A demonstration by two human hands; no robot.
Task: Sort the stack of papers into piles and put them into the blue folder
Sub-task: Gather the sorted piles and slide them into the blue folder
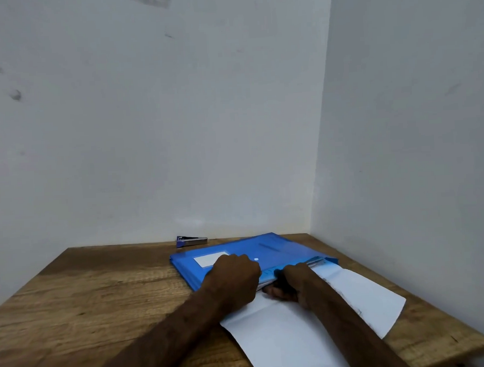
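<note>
Lying flat on the wooden table [73, 298] just right of the frame's centre, the blue folder [280, 246] is translucent plastic with a white label and a small white dot on its cover, and a sheaf of white papers [285, 329] sticks out of its near edge toward the lower right of the frame. Knuckles up, the left hand [234, 276] presses down on the folder's cover with its fingers curled together, while the right hand [293, 281] sits just beside it, clamped on the papers at the folder's mouth. A small stapler [192, 240] rests against the wall behind the folder.
</note>
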